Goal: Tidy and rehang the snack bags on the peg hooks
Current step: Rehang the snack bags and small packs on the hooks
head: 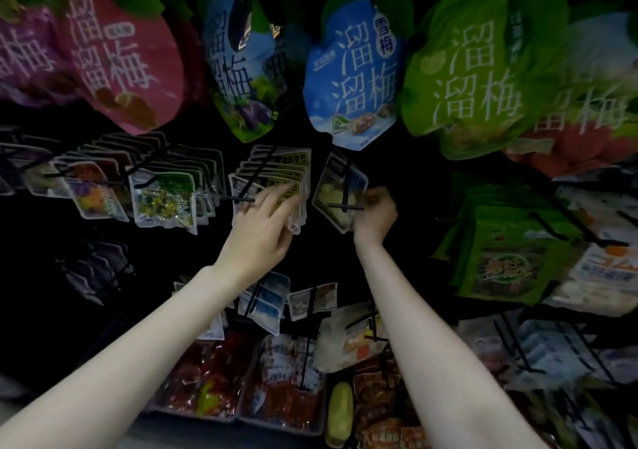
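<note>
A row of small clear snack bags with yellow labels point(276, 169) hangs on a black peg hook point(241, 199) in the middle of the rack. My left hand point(266, 224) reaches up to the front bag of that row, fingers spread on it and thumb under its lower edge. To the right, a clear bag of pale yellow pieces point(333, 193) hangs tilted on another hook point(345, 207). My right hand point(374, 212) is curled at that bag's right edge and seems to grip it; its fingertips are hidden behind the bag.
Large plum bags hang above: pink point(117, 58), blue point(355, 69), green point(473, 69). More small bags point(162, 200) fill hooks to the left, green bags point(507, 252) to the right. Red snack packs point(221, 383) and further hooks crowd the rows below my forearms.
</note>
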The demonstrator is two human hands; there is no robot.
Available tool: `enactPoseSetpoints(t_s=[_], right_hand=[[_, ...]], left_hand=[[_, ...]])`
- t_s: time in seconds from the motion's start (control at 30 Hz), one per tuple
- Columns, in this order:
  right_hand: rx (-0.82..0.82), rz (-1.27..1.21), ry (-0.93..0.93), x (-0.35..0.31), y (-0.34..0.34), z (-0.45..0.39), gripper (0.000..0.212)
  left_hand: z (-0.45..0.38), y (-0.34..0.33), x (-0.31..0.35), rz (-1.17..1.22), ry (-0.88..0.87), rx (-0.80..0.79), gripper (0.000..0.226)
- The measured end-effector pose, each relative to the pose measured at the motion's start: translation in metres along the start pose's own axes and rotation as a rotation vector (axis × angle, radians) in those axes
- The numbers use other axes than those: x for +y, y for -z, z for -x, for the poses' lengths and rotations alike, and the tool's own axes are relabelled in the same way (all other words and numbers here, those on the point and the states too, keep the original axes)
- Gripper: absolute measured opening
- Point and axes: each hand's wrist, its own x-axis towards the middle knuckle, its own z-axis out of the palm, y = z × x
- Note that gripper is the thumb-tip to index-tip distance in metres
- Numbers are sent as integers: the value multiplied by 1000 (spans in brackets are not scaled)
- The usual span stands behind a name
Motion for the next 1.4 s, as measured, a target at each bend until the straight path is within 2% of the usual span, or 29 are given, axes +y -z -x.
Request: enactPoseSetpoints(t_s=[0.17,0.3,0.67,0.8,0.87,0.97,1.13,1.23,1.4], right_hand=[[165,127,351,17,5,41,9],[196,169,483,23,13,44,7],[-6,231,232,10,21,13,20],[-78,139,144,16,19,15,26],[-109,78,102,25,22,24,30],[-235,111,90,51,42,41,33],[-593,545,208,106,86,48,30],[-803,735,167,134,87,50,34],[-865,727,60,162,84,45,42]], left_hand=[[-10,-11,8,-1,-22,-14,51],[-13,-17,13,6,-40,-20,50],[21,-9,0,-16,9,-19,46],[44,-17,0,12,51,19,44],[58,-27,3,1,64,-12,46],[77,-50,11,2,21,-88,47],[97,-77,20,-25,-16,-190,46],[106,-85,17,-75,-23,-231,45],[113,-93,16,-77,-56,-225,45]])
